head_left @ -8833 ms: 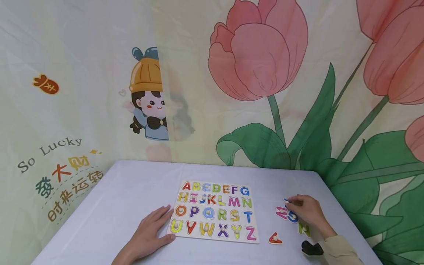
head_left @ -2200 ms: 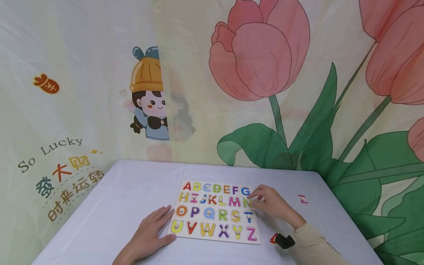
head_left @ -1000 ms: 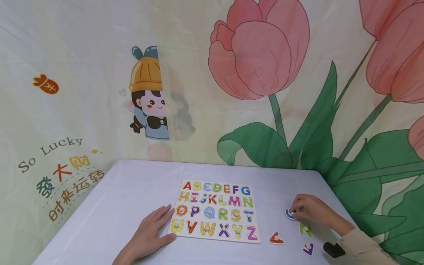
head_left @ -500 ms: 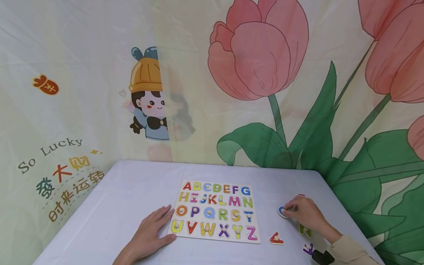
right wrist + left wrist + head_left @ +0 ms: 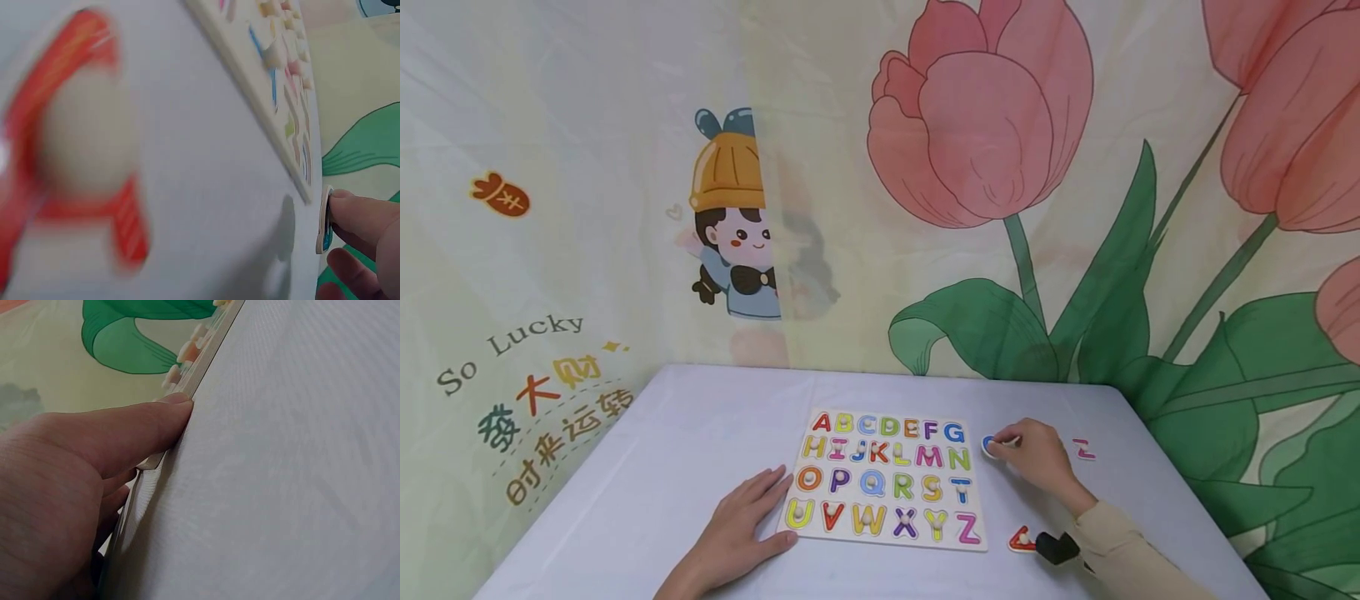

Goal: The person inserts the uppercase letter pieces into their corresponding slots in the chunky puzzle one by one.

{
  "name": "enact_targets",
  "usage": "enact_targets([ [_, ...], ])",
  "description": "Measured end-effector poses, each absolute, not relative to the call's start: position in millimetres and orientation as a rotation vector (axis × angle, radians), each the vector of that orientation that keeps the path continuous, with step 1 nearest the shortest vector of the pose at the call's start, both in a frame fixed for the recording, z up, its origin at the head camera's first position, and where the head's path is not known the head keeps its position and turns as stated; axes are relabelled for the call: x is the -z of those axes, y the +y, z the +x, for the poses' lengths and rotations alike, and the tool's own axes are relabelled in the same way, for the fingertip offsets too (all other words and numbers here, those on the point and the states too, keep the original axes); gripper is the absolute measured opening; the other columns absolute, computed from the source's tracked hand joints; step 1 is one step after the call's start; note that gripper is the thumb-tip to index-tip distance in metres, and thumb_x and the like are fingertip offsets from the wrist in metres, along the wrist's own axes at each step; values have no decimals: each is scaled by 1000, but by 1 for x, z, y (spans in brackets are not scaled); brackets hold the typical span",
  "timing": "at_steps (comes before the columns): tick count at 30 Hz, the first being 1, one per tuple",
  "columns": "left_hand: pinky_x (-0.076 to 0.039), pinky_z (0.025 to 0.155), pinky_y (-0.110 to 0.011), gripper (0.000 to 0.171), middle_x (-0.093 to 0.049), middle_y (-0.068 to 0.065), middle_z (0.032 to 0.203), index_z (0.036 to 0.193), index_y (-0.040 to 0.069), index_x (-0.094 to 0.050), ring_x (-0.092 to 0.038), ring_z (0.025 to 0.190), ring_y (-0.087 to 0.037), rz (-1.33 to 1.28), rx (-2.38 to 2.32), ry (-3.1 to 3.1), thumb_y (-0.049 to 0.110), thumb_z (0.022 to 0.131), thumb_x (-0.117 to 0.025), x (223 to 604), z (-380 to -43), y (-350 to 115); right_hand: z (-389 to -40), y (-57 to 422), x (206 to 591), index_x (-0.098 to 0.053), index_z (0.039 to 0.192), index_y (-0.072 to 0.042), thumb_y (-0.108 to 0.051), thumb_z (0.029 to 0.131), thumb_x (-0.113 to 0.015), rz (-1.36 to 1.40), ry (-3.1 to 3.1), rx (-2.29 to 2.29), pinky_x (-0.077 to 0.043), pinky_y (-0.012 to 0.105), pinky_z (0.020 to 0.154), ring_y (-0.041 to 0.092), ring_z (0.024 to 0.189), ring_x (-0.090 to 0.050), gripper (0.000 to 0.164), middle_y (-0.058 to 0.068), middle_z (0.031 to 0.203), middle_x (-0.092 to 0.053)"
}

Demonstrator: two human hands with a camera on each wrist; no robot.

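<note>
My right hand pinches a blue letter puzzle piece, raised beside the upper right edge of the alphabet board. In the right wrist view, thumb and finger grip that piece on edge, its shadow falling on the cloth. My left hand lies on the table against the board's left side, fingers extended. The left wrist view shows its thumb along the board's edge. A red letter A piece lies to the right of the board, large and blurred in the right wrist view.
A pink Z piece lies on the white tablecloth beyond my right hand. The right forearm and its black wrist block cover the area where other letters lay. A printed curtain stands behind the table.
My right hand has picked up the blue letter piece from the right and carried it left toward the board. The pink Z is uncovered again. The left hand has stayed in place.
</note>
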State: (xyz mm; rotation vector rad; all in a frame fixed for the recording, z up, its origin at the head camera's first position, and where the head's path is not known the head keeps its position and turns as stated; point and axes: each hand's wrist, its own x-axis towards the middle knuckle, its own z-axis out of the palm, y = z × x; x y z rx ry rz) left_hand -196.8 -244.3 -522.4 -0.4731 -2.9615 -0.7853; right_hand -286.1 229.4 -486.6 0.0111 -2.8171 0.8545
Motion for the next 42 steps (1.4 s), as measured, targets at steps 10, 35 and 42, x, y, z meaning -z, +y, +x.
enact_targets([
  [10, -29, 121, -68, 87, -43, -7, 168, 159, 17, -51, -35, 156, -37, -468, 785, -2964, 65, 90, -72, 521, -196, -244, -308, 179, 499, -82, 100, -6, -25, 90, -87, -72, -2744, -1027, -51, 34, 78, 22, 90, -61, 22, 6, 97, -69],
  [35, -29, 122, -68, 88, -42, -6, 169, 160, 18, -51, -34, 156, -37, -459, 789, -2976, 67, 90, -72, 526, -200, -247, -324, 170, 527, -84, 102, -11, -31, 88, -88, -249, -2588, -1286, -48, 36, 81, 24, 95, -60, 24, 9, 104, -67],
  [42, -29, 122, -68, 88, -42, -6, 169, 160, 19, -51, -34, 156, -37, -456, 770, -2987, 67, 89, -73, 524, -198, -245, -323, 168, 531, -85, 98, -11, -29, 86, -90, -232, -2551, -1200, -47, 35, 81, 22, 92, -62, 22, 7, 101, -68],
])
